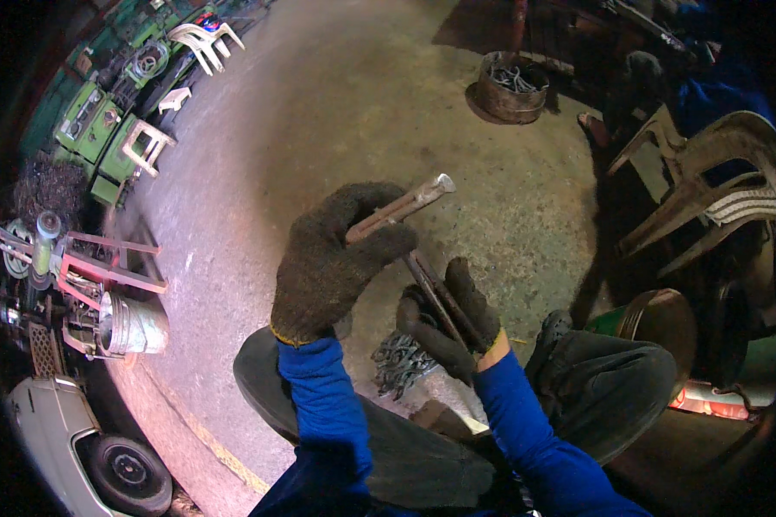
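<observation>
Head view, looking down at my own two gloved hands in the middle of the frame. My left hand, in a dark knitted glove, is wrapping its fingers tightly around a rusty metal rod, which is pointing up and to the right, its paler cut end showing just above my fingers. My right hand, also gloved, is sitting just below and to the right, its fingers closing around a second thin dark rod that is running diagonally up toward my left hand; the two rods are meeting or crossing near my left palm, though I cannot tell whether they are joined. Both blue sleeves are coming in from the lower edge.

Just below my hands, a small heap of bent metal pieces is lying on the concrete floor, beside my dark-trousered knee. At the top centre, a round rusty tub is holding more metal pieces. Green machines are lining the upper left, a metal bucket is lying at the left, and stacked plastic chairs are standing at the right.

Judging from the heap, some pieces are already shaped, and the piece in my hands is looking unfinished.
</observation>
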Tool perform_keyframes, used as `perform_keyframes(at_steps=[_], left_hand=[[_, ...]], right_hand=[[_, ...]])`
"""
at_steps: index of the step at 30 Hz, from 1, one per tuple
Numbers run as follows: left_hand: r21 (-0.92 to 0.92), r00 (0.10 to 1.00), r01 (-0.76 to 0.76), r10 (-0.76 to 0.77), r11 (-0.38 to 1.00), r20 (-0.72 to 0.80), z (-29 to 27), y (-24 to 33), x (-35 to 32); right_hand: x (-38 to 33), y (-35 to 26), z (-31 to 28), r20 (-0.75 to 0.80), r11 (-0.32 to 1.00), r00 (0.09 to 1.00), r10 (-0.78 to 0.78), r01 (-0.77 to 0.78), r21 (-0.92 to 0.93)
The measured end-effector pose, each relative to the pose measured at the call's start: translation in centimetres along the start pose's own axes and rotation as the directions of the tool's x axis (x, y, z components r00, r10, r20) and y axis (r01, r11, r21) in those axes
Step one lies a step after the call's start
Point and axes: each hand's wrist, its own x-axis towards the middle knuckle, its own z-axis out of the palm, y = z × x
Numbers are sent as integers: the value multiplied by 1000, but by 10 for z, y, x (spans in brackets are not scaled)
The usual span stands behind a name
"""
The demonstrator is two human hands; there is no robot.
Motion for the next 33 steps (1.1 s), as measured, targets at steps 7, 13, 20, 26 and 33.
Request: perform_keyframes(at_steps=[7,13,20,26,33], left_hand=[[179,997,-5,17,984,-69,3,2,0],[-46,991,-61,55,997,-119,-6,-15,4],[85,983,-164,170,983,-71,5,-8,6],[90,970,-187,199,978,-142,12,-6,6],[191,967,-215,236,958,-95,9,-9,12]], right_hand=[[10,-52,39,-144,641,990,-7,-106,-760],[5,-51,31,-241,727,966,-91,-100,-679],[-3,-52,33,-253,868,964,80,-192,-458],[-4,-49,32,-122,976,984,128,-147,-161],[0,-64,46,-234,811,972,-9,-130,-570]])
